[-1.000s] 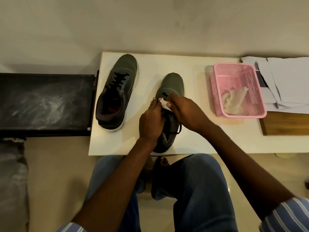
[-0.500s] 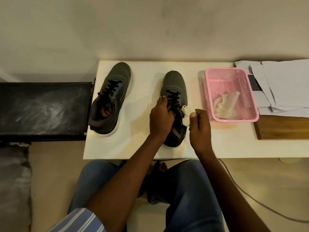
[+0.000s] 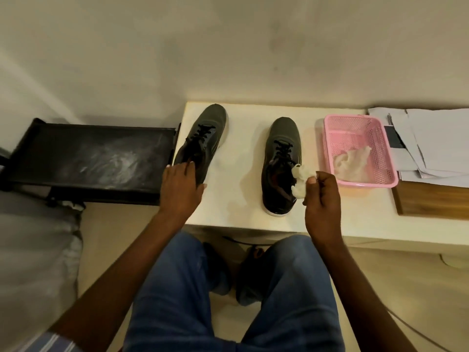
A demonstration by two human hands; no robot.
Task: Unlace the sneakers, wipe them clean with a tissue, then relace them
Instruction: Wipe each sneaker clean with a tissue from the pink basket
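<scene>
Left hand (image 3: 181, 189) covers the left sneaker's (image 3: 203, 141) heel, grip unclear; right hand (image 3: 321, 196) pinches a tissue (image 3: 299, 179) beside the right sneaker (image 3: 281, 158).

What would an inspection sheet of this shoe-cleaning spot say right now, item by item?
Surface: white table, both sneakers standing on it.
Job's things: left sneaker and right sneaker, both laced; crumpled tissue beside the right sneaker.
Clutter: pink basket holding a used tissue; stack of papers; wooden board.
Hands: left hand rests on the left sneaker's heel end; right hand pinches the crumpled tissue.
Cables: one thin cable on the floor, lower right.
Surroundings: black dusty shelf left of the table; plain wall behind.
</scene>
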